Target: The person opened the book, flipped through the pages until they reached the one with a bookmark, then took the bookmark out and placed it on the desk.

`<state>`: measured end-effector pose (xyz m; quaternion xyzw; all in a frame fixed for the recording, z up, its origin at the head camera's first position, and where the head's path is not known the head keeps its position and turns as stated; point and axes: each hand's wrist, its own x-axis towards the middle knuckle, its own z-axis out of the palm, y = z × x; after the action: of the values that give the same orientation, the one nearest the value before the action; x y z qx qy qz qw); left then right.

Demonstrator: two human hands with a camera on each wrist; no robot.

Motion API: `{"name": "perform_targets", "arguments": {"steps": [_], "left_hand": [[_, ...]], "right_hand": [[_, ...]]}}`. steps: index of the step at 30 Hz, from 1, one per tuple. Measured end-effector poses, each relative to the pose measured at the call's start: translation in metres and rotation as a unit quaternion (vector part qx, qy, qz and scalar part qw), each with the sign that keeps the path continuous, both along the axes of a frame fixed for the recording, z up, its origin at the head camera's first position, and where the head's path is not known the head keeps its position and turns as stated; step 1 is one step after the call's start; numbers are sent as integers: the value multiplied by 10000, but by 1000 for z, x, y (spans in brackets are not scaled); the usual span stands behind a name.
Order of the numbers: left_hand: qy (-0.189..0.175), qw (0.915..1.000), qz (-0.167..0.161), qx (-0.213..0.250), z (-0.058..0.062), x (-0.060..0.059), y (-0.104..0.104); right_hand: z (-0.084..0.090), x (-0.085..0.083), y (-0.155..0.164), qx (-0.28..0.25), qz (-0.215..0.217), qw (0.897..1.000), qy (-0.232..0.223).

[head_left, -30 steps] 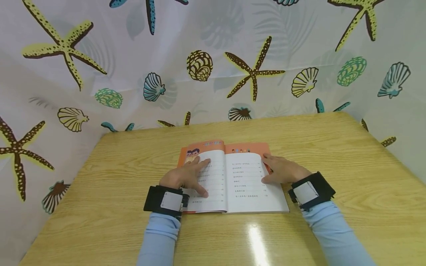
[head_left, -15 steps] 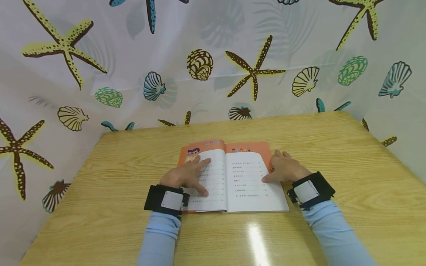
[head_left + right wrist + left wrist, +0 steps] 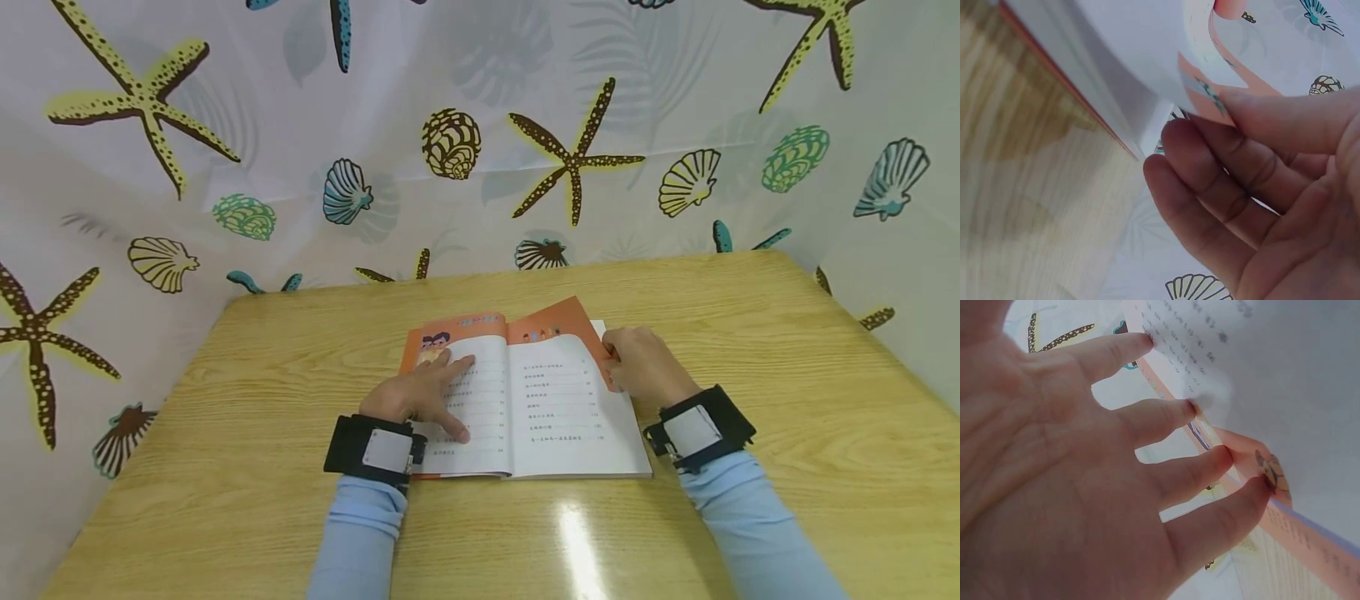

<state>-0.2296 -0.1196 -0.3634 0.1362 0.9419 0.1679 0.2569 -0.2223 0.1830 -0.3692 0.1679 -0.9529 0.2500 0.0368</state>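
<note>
An open book (image 3: 525,400) with thin, smooth white pages and an orange border lies flat near the middle of a pale wood-grain desk (image 3: 750,333), its spine running away from the person. The left hand (image 3: 420,396) rests on the book's left page, its fingers (image 3: 1172,419) straight and spread, their tips pressing the paper flat; it grasps nothing. The right hand (image 3: 647,367) is at the book's right edge, near the far corner, where its curled fingers (image 3: 1210,169) and thumb pinch the edge of the right-hand page (image 3: 558,329). That corner is lifted off the pages below and bows in a soft curve, showing its orange top band. Both wrists, on the near side of the book, wear black straps with grey patches over light blue sleeves. Behind the book, beyond the desk's rounded far edge, hangs a glossy white curtain (image 3: 480,125) printed with starfish and scallop shells.
</note>
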Motion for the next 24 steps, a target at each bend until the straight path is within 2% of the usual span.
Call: {"name": "perform_targets", "arguments": {"steps": [9,11,14,17,20,24], "left_hand": [[26,10000,-18,21,1,1,-1],[37,10000,-10,6,1,1,-1],[47,10000,-20,2,1,0,-1],[46,10000,-29,17,1,1,-1],[19,10000,-13,23,2,1,0],[6,10000,-1,28,2,0,0]], "right_hand": [[1,0,3,-141,293,9994,123],[3,1,4,-242,389,9990,20],[6,0,6,-613,648,9952,-414],[9,0,7,-1179,1043,9809,-1142],[12,2,6,-1691,1353,9557,-1992],[15,5,-1,-1924,1461,9312,-2729]]}}
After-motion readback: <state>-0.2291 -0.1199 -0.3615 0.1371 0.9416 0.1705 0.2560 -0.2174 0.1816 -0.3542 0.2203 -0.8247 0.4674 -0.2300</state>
